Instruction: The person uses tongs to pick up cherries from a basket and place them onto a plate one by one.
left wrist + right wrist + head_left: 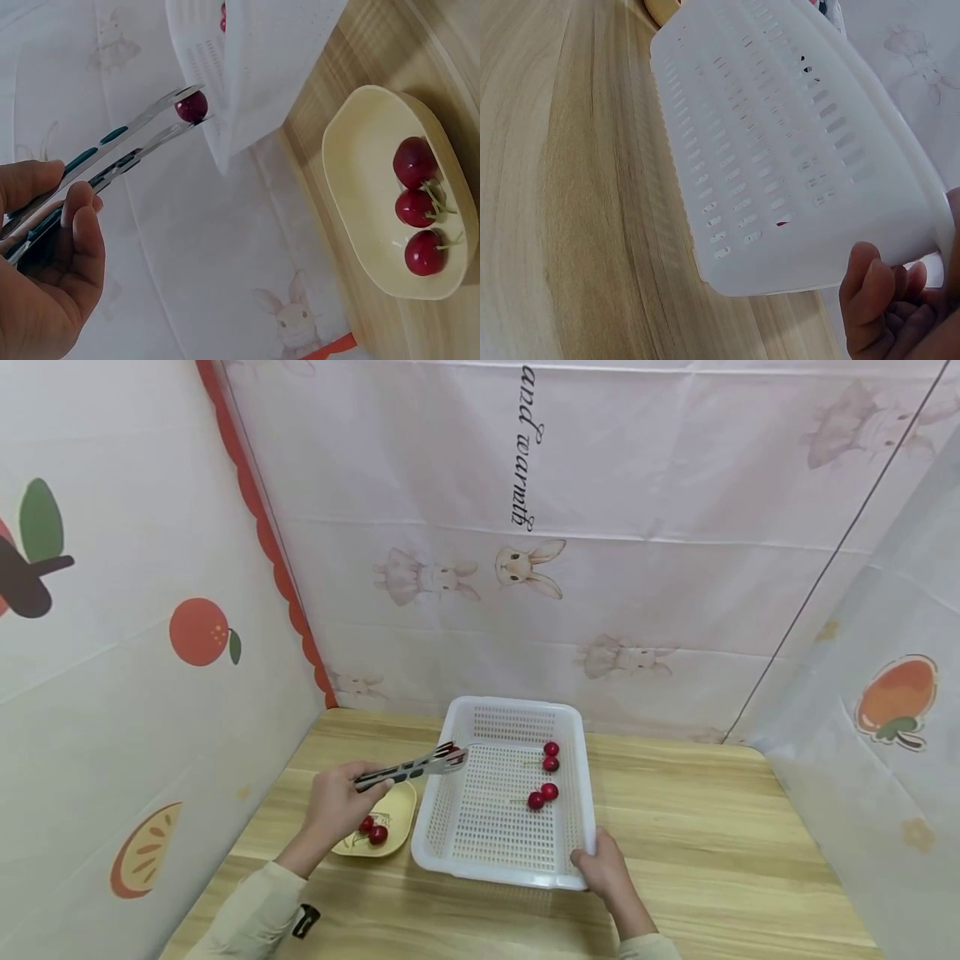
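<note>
My left hand holds a pair of metal tongs with dark inlays on the handles. Between their tips, in the left wrist view, is a dark red cherry. In the head view the tips reach over the left rim of a white perforated plastic basket. Several red cherries lie inside the basket toward its right side. My right hand grips the basket's near right corner, thumb over the rim. Left of the basket, a yellow bowl holds three cherries with green stems.
Everything stands on a light wooden table. A pale printed curtain hangs behind it, and fruit-printed sheets line both sides. The bowl sits close beside the basket, partly under my left forearm in the head view.
</note>
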A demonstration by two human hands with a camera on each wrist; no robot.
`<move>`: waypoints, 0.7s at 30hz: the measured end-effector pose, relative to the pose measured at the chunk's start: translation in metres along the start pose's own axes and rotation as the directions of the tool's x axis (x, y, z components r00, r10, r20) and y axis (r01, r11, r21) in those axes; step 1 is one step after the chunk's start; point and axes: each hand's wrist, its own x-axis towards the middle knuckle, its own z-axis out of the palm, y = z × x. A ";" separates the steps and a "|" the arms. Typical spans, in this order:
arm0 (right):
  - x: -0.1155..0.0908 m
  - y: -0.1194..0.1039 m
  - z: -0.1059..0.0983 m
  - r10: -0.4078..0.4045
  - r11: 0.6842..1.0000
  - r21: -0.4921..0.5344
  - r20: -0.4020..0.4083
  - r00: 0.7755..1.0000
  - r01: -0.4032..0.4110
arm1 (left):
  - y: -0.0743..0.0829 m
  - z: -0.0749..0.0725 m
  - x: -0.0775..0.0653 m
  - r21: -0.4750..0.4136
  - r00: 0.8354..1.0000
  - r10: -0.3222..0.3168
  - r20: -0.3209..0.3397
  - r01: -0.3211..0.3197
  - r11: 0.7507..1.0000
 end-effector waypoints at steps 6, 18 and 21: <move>0.000 -0.001 -0.001 0.002 1.000 -0.014 -0.001 1.000 -0.002 | -0.009 -0.008 -0.005 -0.040 0.997 -0.071 0.004 0.071 0.997; 0.002 -0.003 -0.001 0.037 0.999 -0.026 0.004 0.999 -0.037 | -0.026 -0.020 -0.020 -0.030 0.992 -0.104 -0.076 0.102 0.994; 0.003 -0.003 -0.001 0.045 0.999 -0.024 0.003 0.999 -0.045 | -0.030 -0.022 -0.024 -0.024 0.989 -0.112 -0.092 0.110 0.994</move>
